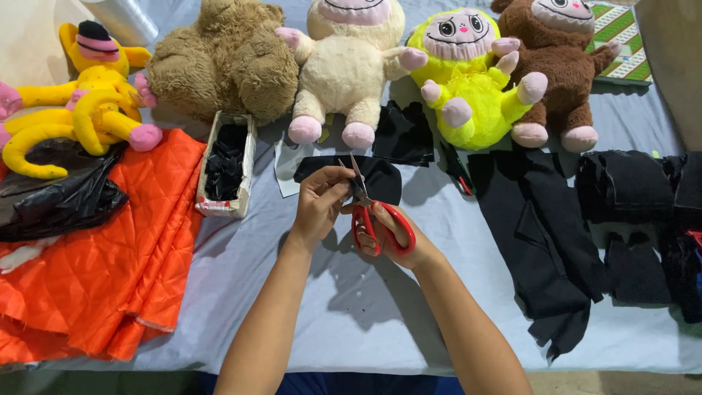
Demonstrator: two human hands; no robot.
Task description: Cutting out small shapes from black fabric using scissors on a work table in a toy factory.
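Below the cream plush doll (349, 62), the right hand (391, 234) grips red-handled steel scissors (371, 216), blades open. Left hand (319, 203) fingers pinch a small black fabric piece (376, 178). Risk, as judged: fingertips sit just beside the blades; a slip could nick them or miscut the cloth.

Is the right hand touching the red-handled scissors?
Touching. The head view shows the right hand with fingers through the loops of the red-handled scissors.

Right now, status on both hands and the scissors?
Right hand grips red-handled scissors, blades up. Left hand pinches small black fabric piece at the blades. Nothing between the hands; black cloth lies behind.
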